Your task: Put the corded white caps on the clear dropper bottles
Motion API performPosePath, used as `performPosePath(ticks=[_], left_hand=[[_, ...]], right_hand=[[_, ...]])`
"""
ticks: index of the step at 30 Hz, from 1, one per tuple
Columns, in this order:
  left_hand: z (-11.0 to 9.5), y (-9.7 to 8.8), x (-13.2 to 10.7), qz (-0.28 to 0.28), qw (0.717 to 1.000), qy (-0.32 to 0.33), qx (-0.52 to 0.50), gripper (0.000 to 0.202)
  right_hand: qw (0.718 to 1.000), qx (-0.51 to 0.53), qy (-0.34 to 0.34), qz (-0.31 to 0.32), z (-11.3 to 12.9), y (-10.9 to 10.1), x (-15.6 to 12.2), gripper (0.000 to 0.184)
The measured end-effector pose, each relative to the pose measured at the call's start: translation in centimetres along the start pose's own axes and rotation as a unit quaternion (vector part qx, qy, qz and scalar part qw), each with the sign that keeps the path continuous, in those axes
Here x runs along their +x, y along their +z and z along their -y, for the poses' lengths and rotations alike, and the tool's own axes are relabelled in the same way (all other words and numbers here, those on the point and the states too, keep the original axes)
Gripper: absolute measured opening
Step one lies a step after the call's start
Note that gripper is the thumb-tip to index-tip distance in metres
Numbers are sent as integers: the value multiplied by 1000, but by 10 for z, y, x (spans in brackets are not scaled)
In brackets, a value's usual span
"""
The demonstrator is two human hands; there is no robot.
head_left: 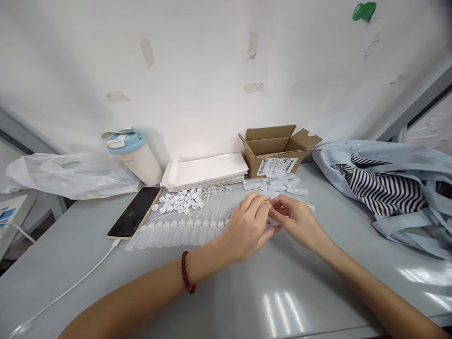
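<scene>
My left hand (249,226) and my right hand (298,221) meet over the table, fingertips bent together. A sliver of a translucent small plastic bottle (271,220) shows between them, pinched by my right hand; my left fingers cover most of it. What my left fingertips grip is hidden. Left of my hands lies a row of small translucent bottles (176,234) with thin curved tubes at their tops. Behind the row are a heap of white caps (181,201) and a tangle of loose thin tubes (213,190). More loose bottles (297,191) lie just beyond my hands.
An open cardboard box (278,165) and a stack of white envelopes (210,170) stand by the wall. Leftward are a phone (134,214) with a cable (76,282), a lidded cup (139,162) and a plastic bag (74,176). A pale blue cloth bag (399,226) lies right.
</scene>
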State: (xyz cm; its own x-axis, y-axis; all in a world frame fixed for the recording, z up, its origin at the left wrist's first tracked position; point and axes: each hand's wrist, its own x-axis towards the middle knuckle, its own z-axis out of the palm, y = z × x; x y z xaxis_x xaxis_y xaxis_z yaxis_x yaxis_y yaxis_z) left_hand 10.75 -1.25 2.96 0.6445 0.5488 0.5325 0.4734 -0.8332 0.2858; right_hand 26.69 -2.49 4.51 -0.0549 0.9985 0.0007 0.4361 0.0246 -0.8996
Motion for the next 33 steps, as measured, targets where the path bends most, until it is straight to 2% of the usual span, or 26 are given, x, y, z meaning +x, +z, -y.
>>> performPosePath(ticks=[4, 7, 10, 16, 20, 27, 33], left_hand=[[-1, 6, 4, -16, 1000, -14, 11, 31], [-2, 11, 9, -14, 999, -27, -10, 31], [-3, 15, 11, 15, 999, -41, -26, 31], [-5, 18, 8, 95, 994, -62, -7, 26], [-7, 16, 8, 134, 989, -69, 6, 22], [-8, 16, 7, 146, 986, -81, 16, 19], [-8, 12, 8, 156, 985, -64, 22, 14]], right_hand=[[1000, 12, 2, -7, -1, -3, 1, 22], [998, -61, -10, 8, -5, -9, 4, 22], [987, -150, -31, 42, -8, -16, 7, 22], [971, -219, -33, 89, -13, -24, 8, 27], [966, -234, -34, 103, -15, -24, 8, 27], [962, -238, -43, 123, -18, -21, 8, 26], [965, -224, -43, 127, -16, -19, 7, 27]])
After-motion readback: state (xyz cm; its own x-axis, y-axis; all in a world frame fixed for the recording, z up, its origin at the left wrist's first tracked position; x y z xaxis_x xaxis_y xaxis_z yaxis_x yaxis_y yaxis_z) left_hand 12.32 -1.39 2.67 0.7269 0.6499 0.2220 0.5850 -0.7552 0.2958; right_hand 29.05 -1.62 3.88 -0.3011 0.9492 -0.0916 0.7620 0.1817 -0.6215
